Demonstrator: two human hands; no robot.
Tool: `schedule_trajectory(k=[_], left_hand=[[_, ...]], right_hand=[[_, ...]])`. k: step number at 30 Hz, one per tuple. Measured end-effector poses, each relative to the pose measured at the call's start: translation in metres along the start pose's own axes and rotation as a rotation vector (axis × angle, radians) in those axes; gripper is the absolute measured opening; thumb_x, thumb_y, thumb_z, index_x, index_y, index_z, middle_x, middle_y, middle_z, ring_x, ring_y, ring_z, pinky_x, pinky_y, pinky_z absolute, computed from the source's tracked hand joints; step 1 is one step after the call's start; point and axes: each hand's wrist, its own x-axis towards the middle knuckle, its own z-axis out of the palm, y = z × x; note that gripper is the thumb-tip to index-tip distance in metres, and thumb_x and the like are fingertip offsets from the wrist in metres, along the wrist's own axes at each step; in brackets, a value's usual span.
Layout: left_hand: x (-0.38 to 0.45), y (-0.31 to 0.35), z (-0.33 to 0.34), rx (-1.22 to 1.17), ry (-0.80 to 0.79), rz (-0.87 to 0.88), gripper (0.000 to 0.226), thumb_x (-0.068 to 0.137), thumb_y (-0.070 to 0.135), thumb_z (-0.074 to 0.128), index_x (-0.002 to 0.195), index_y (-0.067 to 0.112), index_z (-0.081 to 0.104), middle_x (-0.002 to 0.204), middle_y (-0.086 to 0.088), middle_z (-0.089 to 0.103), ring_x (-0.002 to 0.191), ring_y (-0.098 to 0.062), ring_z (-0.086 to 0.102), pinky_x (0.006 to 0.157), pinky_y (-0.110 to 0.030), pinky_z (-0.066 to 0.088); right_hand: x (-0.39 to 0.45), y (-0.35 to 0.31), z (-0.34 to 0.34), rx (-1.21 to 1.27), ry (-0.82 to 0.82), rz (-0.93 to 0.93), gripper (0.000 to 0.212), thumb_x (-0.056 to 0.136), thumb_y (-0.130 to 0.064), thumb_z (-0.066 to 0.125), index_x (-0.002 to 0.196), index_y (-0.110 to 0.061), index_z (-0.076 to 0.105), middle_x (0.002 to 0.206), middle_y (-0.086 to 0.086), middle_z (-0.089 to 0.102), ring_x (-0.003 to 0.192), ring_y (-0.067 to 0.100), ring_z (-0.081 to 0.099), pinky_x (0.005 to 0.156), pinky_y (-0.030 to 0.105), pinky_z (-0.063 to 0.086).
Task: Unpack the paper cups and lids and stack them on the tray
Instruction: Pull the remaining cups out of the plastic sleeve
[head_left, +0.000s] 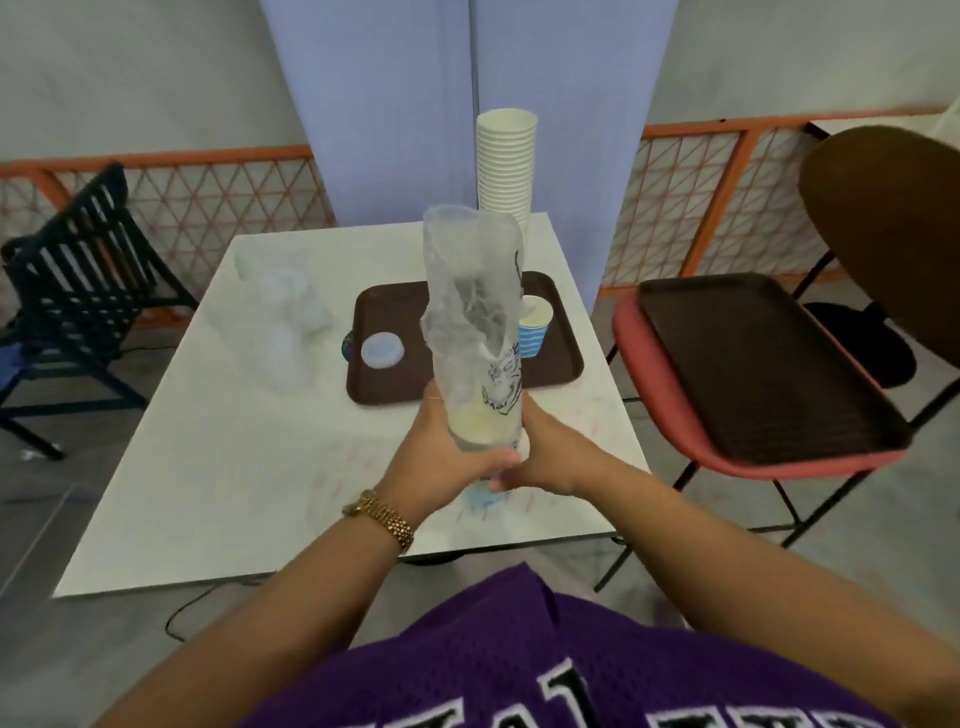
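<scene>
Clear plastic sleeve (475, 312), printed and mostly emptied, stands upright above the near side of the brown tray (387, 384), gripped at its base by both hands: left hand (441, 457) wraps the bottom from the left, right hand (545, 457) clamps it from the right, fingertips nearly touching. A few cups (475, 423) show yellowish inside the sleeve's bottom. On the tray: a translucent lid (382, 351) at its left part, a blue striped cup (535, 325) at its right part, partly hidden behind the sleeve. Tall stack of white paper cups (506, 161) rises behind the tray's far edge; whether it stands on the tray, cannot tell. Crumpled plastic wrap (285, 317) lies on the white counter (208, 467) left of the tray. Second brown tray (753, 364) sits on a red chair (654, 384), well right of the first tray. Gold bracelet (382, 519) on the left wrist.
</scene>
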Motion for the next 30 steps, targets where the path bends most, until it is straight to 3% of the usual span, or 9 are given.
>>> schedule_trajectory(k=[2,7,9,11,15,18,21,25,30], left_hand=[[0.004,-0.014,0.017,-0.009,0.09,0.001,0.096,0.055,0.032,0.092,0.135,0.025,0.04,0.125,0.013,0.055,0.115,0.001,0.053,0.093,-0.015,0.045],[0.005,-0.048,0.029,0.012,0.156,-0.045,0.091,0.052,0.054,0.084,0.13,0.023,0.05,0.121,0.01,0.061,0.112,-0.001,0.057,0.092,-0.019,0.048],[0.008,-0.059,0.032,0.027,0.15,-0.055,0.089,0.053,0.055,0.084,0.129,0.022,0.053,0.12,0.011,0.062,0.112,0.0,0.057,0.091,-0.016,0.047],[0.012,-0.069,0.035,0.034,0.132,-0.063,0.086,0.054,0.054,0.084,0.128,0.021,0.056,0.118,0.012,0.064,0.112,0.001,0.058,0.09,-0.012,0.046],[0.017,-0.088,0.04,0.104,0.101,-0.108,0.084,0.053,0.059,0.084,0.123,0.019,0.06,0.113,0.01,0.066,0.109,0.002,0.059,0.087,-0.012,0.047],[0.014,-0.101,0.045,0.136,0.07,-0.127,0.076,0.055,0.058,0.084,0.119,0.022,0.063,0.112,0.012,0.067,0.107,0.006,0.058,0.085,-0.004,0.043],[0.013,-0.111,0.051,0.184,0.065,-0.126,0.048,0.064,0.035,0.089,0.105,0.031,0.065,0.106,0.009,0.067,0.098,0.019,0.056,0.083,0.001,0.04],[0.013,-0.125,0.058,0.257,0.021,-0.168,0.058,0.072,0.049,0.074,0.111,0.006,0.069,0.111,0.0,0.067,0.111,-0.006,0.057,0.089,0.004,0.034],[0.012,-0.115,0.048,0.136,-0.161,-0.304,0.036,0.066,0.036,0.087,0.089,0.042,0.06,0.094,0.031,0.06,0.092,0.005,0.061,0.074,0.003,0.038]], right_hand=[[0.005,0.003,0.016,0.036,0.1,-0.073,0.072,0.068,0.006,0.081,0.13,-0.017,0.052,0.119,0.001,0.06,0.102,0.005,0.055,0.08,0.001,0.043],[0.016,0.038,0.037,0.039,0.212,-0.05,0.07,0.073,-0.014,0.084,0.119,-0.047,0.044,0.108,-0.034,0.049,0.097,-0.021,0.049,0.088,0.007,0.043],[0.021,0.053,0.045,0.021,0.245,-0.012,0.07,0.066,-0.028,0.087,0.124,-0.038,0.05,0.117,-0.027,0.055,0.106,-0.009,0.054,0.096,0.025,0.049],[0.031,0.068,0.053,-0.049,0.282,0.027,0.069,0.06,-0.044,0.083,0.122,-0.029,0.057,0.114,-0.011,0.064,0.104,0.012,0.062,0.088,0.039,0.054],[0.042,0.099,0.068,-0.304,0.299,0.057,0.073,0.059,-0.066,0.067,0.122,-0.028,0.06,0.111,-0.007,0.063,0.105,0.018,0.055,0.085,0.033,0.047],[0.042,0.124,0.081,-0.384,0.312,0.049,0.076,0.065,-0.062,0.065,0.129,-0.021,0.06,0.119,-0.001,0.06,0.111,0.018,0.039,0.089,0.031,0.031],[0.047,0.147,0.093,-0.405,0.313,0.069,0.067,0.069,-0.06,0.06,0.12,-0.017,0.067,0.115,0.001,0.065,0.114,0.02,0.048,0.099,0.039,0.039],[0.045,0.157,0.1,-0.468,0.379,0.044,0.062,0.064,-0.034,0.076,0.12,-0.009,0.065,0.115,0.007,0.065,0.122,0.027,0.045,0.108,0.054,0.032],[0.036,0.141,0.096,-0.43,0.394,0.006,0.063,0.069,-0.048,0.061,0.122,-0.014,0.063,0.114,0.007,0.066,0.121,0.028,0.047,0.112,0.053,0.026]])
